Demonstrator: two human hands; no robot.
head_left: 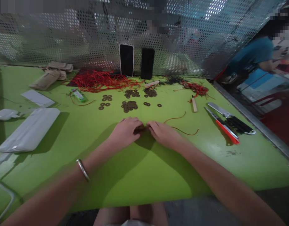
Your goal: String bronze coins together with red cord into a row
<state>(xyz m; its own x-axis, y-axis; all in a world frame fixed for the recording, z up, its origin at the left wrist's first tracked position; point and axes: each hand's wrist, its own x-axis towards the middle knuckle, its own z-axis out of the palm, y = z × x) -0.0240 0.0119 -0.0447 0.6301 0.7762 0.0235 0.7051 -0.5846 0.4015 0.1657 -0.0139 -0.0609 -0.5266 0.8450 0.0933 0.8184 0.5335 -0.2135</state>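
Observation:
My left hand (127,131) and my right hand (163,134) meet over the middle of the green table (144,179), fingertips almost touching. A thin red cord (179,117) comes out from behind my right hand, its two loose ends lying to the right. The fingers of my right hand are pinched on this cord. My left fingers are curled closed; what they hold is small and hidden in shadow. Just beyond the hands lie dark round coins with holes (129,106), grouped in several small piles, with a single coin (159,105) apart on the right.
Two phones (127,60) lean against a perforated metal screen (88,40). Red cords (99,81) heap at the back. A white power bank (31,130) lies left. An orange-handled cutter (225,129) and a black-bristled brush (238,124) lie right. Another person (254,53) is beyond the right edge.

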